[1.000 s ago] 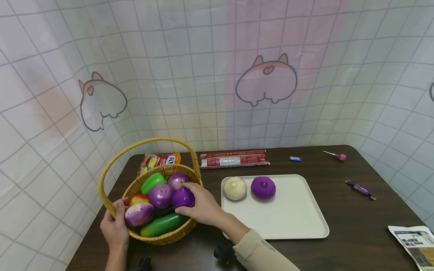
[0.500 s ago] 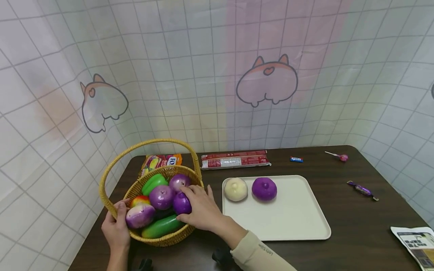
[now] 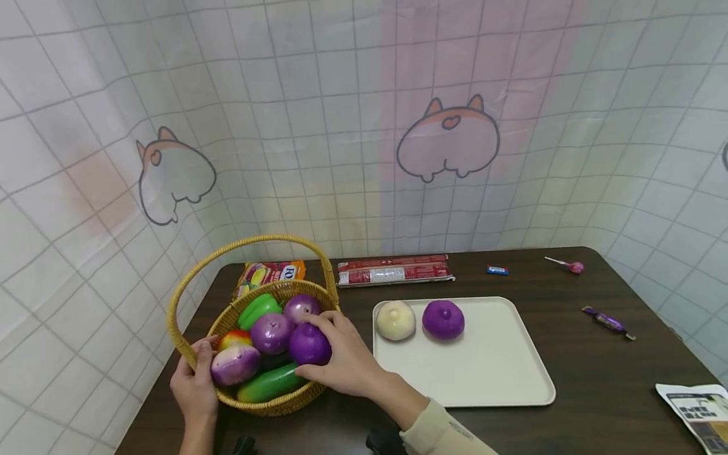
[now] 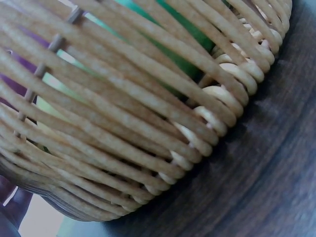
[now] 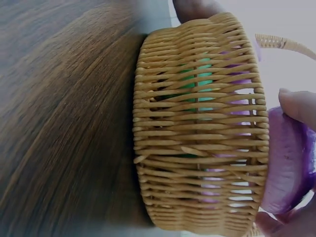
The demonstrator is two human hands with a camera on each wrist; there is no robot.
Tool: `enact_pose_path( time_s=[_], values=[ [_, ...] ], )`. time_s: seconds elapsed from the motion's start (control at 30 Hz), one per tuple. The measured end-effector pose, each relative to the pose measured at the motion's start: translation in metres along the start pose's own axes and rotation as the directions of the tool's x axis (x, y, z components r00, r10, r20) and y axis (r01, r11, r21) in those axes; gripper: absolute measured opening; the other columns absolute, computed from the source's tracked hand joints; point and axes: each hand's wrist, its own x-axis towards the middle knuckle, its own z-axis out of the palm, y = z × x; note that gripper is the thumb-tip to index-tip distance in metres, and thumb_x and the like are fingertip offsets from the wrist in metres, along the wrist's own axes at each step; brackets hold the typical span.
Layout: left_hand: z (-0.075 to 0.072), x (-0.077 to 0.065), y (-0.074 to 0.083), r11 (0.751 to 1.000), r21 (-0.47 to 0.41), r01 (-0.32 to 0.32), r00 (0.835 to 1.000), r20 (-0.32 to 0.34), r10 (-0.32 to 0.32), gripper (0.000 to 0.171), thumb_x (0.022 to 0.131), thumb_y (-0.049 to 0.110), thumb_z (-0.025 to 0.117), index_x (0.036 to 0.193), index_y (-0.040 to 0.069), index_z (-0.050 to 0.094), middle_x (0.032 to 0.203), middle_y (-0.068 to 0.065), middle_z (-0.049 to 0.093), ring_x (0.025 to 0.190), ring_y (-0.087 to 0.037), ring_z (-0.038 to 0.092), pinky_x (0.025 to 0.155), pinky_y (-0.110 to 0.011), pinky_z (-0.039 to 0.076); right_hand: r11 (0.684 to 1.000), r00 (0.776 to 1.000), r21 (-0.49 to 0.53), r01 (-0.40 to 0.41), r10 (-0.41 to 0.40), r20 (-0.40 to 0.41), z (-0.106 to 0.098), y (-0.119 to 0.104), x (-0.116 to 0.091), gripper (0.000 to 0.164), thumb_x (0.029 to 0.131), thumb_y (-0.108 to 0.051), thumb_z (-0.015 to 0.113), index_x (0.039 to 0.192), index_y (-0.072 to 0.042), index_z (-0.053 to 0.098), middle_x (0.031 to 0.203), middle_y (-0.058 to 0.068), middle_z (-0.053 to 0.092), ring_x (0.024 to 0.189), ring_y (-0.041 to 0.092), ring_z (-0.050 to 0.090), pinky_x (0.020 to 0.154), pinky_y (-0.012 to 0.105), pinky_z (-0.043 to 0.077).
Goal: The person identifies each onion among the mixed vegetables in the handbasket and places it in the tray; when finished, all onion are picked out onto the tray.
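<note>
the dark purple veg (image 3: 309, 345) sits at the right side of the basket (image 3: 272, 409), left of & below ctr of frame, pinched btwn thumb & fingers of the right hand (image 3: 348, 363). the basket's rim is gripped by the left hand (image 3: 194, 384) nr the left foot of the handle (image 3: 250, 241); its outer fingers are hidden.

the pinch should prob be set round the veg's widest part, as the skin looks smooth & may slip. the basket should be braced w/ the left hand so it isn't tipped by a pull. the two paler purple veg (image 3: 270, 333) are crowded close at upper left & the long green veg (image 3: 272, 384) lies just below, so a straight upward line would prob disturb them least.

the rim is seen right beside the veg in the right wrist view, so height should be gained before any sideways shift. the handle's right foot stands just behind the fingers; knuckles could be caught there, & more room is offered toward lower right. on the tray (image 3: 495, 370), right of ctr, the white veg (image 3: 395, 321) & a second purple veg (image 3: 443, 320) are set at upper left; bare surface shows across the rest.
</note>
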Motion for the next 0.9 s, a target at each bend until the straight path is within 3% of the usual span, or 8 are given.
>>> enact_pose_path(
  time_s=[0.2,0.5,0.73,0.9],
  values=[
    [-0.001,-0.001,0.001,1.0,0.01,0.009,1.0,0.0,-0.009,0.032,0.097,0.019,0.061,0.105,-0.012,0.066,0.089,0.011,0.071,0.08,-0.005,0.06,0.074,-0.014,0.043,0.998,0.997,0.061,-0.03,0.034,-0.066,-0.011,0.003,-0.013,0.075,0.077,-0.039,0.079,0.142,-0.033,0.043,0.137,0.002,0.037,0.113,0.022,0.053,0.087,0.04,0.05],
    [-0.001,0.0,0.001,1.0,-0.001,-0.002,1.0,-0.002,0.002,0.032,0.097,0.018,0.062,0.104,-0.013,0.066,0.09,0.009,0.071,0.083,-0.007,0.06,0.076,-0.013,0.042,0.993,0.988,0.11,-0.05,0.065,-0.14,-0.032,0.018,-0.042,0.079,0.075,-0.031,0.083,0.143,-0.027,0.042,0.139,-0.003,0.039,0.121,0.017,0.051,0.096,0.044,0.046],
    [-0.001,0.0,0.001,1.0,-0.028,-0.004,1.0,0.0,0.004,0.03,0.096,0.016,0.062,0.104,-0.013,0.066,0.09,0.008,0.071,0.083,-0.008,0.061,0.077,-0.014,0.043,0.998,0.976,0.063,0.005,0.009,-0.218,-0.052,0.03,-0.068,0.083,0.072,-0.025,0.086,0.142,-0.029,0.042,0.141,-0.007,0.04,0.126,0.015,0.048,0.098,0.045,0.046],
    [0.0,-0.001,0.003,0.998,-0.061,0.001,1.0,0.016,0.0,0.03,0.096,0.014,0.062,0.103,-0.014,0.065,0.092,0.005,0.072,0.085,-0.01,0.061,0.077,-0.014,0.043,0.998,0.965,-0.05,0.047,-0.058,-0.256,-0.07,0.041,-0.083,0.083,0.069,-0.024,0.089,0.139,-0.026,0.045,0.137,-0.009,0.045,0.122,0.011,0.05,0.098,0.042,0.047]
  ],
)
